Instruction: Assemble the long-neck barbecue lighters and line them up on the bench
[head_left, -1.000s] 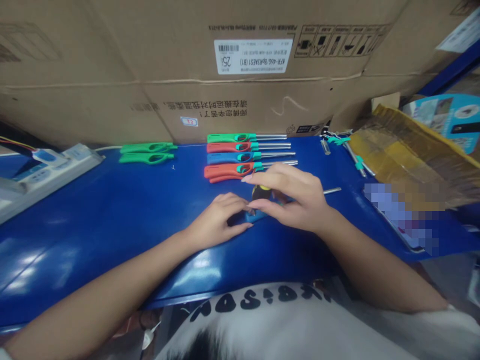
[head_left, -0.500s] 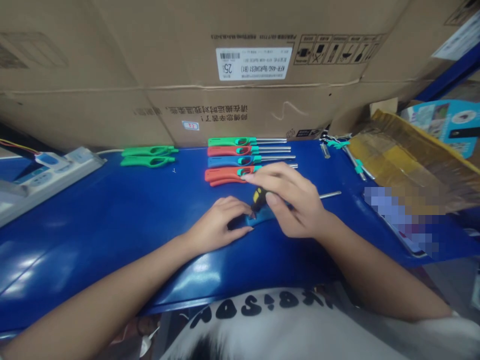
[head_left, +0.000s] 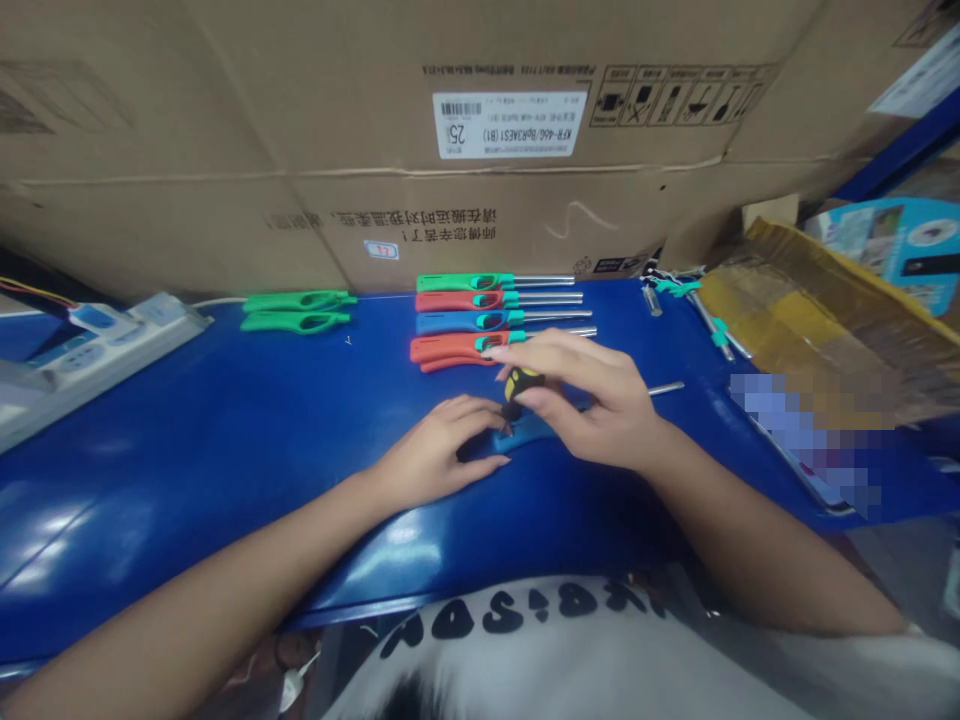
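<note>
Black-and-yellow screwdriver (head_left: 521, 381) gripped between fingertips of right hand (head_left: 604, 410), tip set against blue plastic lighter body (head_left: 529, 432) on bench (head_left: 225, 480); body steadied by left hand (head_left: 439, 450), fingers curled over it; green, red and blue utility lighters (head_left: 465, 322) lined along far edge

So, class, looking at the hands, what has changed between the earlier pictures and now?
The right hand has shifted its grip, now pinching the yellow-and-black part between thumb and fingers, so more of it shows. The left hand stays on the blue lighter body, and the row of coloured lighters is unchanged.
</note>
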